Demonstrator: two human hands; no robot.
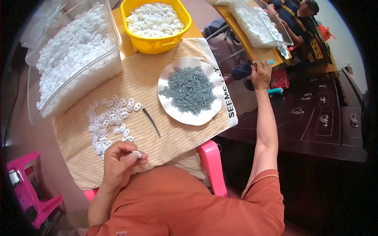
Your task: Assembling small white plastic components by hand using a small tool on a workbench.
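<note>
My left hand (120,161) rests near the front edge of a beige cloth (173,133) and pinches one small white plastic piece (137,153) between thumb and fingers. A loose pile of the same white pieces (108,122) lies just beyond it, with dark tweezers (151,122) to their right. A white plate (173,70) heaped with small grey-blue parts (191,90) sits farther right. My right hand (261,74) is stretched far out to the right, off the table, with its fingers closed around a thin turquoise-tipped object (267,62) beside a neighbouring yellow table (252,49).
A clear bin (114,59) of white pieces stands at the back left, a yellow tub (157,43) of them at the back centre. Another clear bin (260,23) sits on the neighbouring table, where another person (299,19) sits. Pink stools (212,161) and dark wooden furniture (323,118) are around.
</note>
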